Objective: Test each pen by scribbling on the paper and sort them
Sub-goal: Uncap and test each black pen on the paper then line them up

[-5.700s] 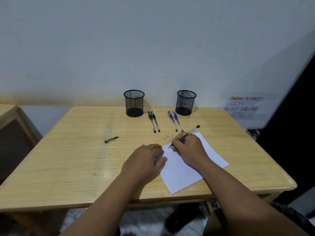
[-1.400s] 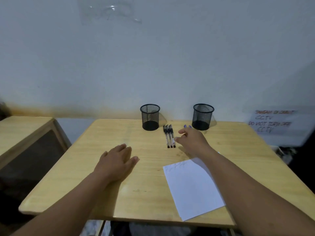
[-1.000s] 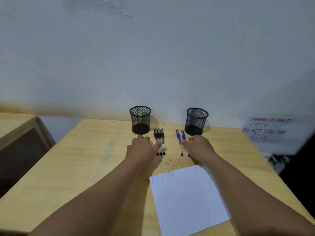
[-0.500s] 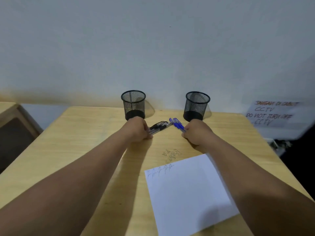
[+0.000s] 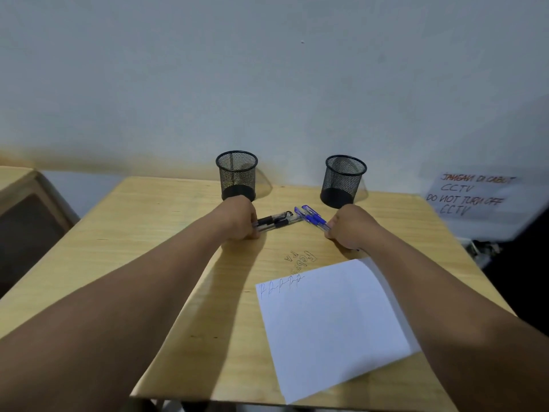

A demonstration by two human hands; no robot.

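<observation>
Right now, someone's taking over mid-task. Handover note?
Left hand: closed on the black pens, in front of the left mesh cup.
Right hand: closed on the blue pens, in front of the right mesh cup.
Paper: scribbles along its top edge.
Done: pens grouped by colour.
Left: probably drop each bunch into its cup; both look empty.

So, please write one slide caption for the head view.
Left hand grips black pens, right hand blue pens.
</observation>
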